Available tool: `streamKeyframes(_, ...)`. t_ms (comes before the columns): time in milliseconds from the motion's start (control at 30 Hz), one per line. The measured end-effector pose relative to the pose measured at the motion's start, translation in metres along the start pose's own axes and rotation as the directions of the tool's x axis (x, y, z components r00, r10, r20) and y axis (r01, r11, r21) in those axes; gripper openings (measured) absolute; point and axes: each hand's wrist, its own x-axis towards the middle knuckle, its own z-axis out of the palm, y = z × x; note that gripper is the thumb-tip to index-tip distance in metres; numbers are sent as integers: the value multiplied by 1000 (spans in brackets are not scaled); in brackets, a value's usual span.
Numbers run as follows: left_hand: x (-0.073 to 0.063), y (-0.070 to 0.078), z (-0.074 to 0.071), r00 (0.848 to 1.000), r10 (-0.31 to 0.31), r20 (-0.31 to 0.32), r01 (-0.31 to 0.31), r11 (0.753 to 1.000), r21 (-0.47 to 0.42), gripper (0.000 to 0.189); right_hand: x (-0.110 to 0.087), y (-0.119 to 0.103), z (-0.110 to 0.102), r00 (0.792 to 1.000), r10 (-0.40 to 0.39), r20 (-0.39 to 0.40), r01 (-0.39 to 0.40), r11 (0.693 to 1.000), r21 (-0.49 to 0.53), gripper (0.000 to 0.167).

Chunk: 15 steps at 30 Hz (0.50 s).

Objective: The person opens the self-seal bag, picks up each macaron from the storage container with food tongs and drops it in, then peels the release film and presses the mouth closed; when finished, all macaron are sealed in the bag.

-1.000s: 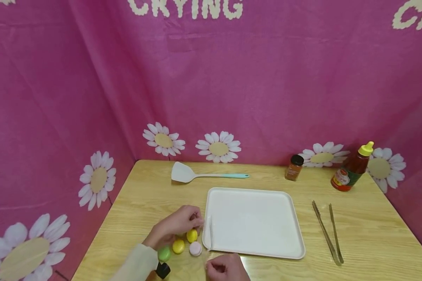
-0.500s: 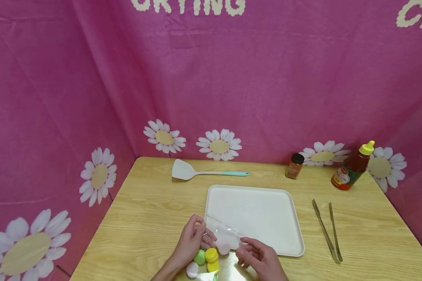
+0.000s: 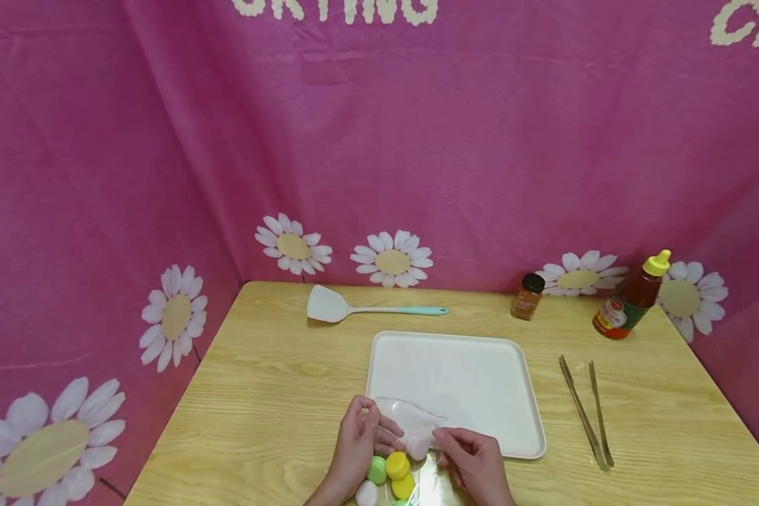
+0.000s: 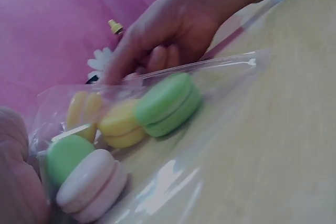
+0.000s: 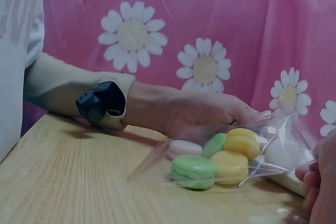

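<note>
A clear plastic bag (image 3: 427, 485) holds several macarons, its edge overlapping the front of the white tray (image 3: 462, 383). Inside are yellow macarons (image 5: 231, 167), green macarons (image 5: 194, 171) and pale pink ones, such as the pink macaron (image 4: 93, 186). My left hand (image 3: 357, 446) pinches the bag's left side near its top, with the other fingers spread behind the macarons. At the right side, my right hand (image 3: 477, 460) pinches the bag between thumb and fingers. The lower end of the bag runs out of the head view.
Behind the tray lies a spatula (image 3: 329, 305) with a turquoise handle. Metal tongs (image 3: 587, 414) lie to the right. A spice jar (image 3: 528, 298) and a red sauce bottle (image 3: 629, 299) stand at the back right. A pink daisy cloth (image 3: 379, 140) hangs around the wooden table (image 3: 259, 393).
My left hand has come rightward and nearer. My right hand has opened from a curled pose and moved right to pinch the bag. The bagged macarons have shifted right and toward me.
</note>
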Motion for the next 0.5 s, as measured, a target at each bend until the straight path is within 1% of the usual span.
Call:
streamKeyframes(100,-3,0,7,998,-7,-58,5,1000,-25,29,3,2,1,999,-32,-26,32,999,11,23)
streamKeyframes(200,-4,-1,12,992,37,-118,-43,998,-41,24,8,3,-2,996,-75,-41,75,997,1,20)
streamKeyframes(267,-5,-2,13,987,86,-139,-91,995,-34,24,13,3,-5,992,-117,-42,117,993,-11,19)
streamKeyframes(333,-6,-3,14,983,123,-134,-128,991,-26,27,17,3,-9,985,-169,-38,167,985,-36,18)
streamKeyframes(400,-6,-1,14,984,132,-124,-134,991,-7,30,19,3,-14,973,-229,-32,225,971,-86,17)
streamKeyframes(433,-5,0,14,985,128,-119,-129,992,-1,31,20,2,-16,965,-261,-28,256,959,-119,16)
streamKeyframes(500,-4,3,15,988,96,-117,-98,995,-7,30,21,-1,-22,941,-338,-14,330,926,-183,15)
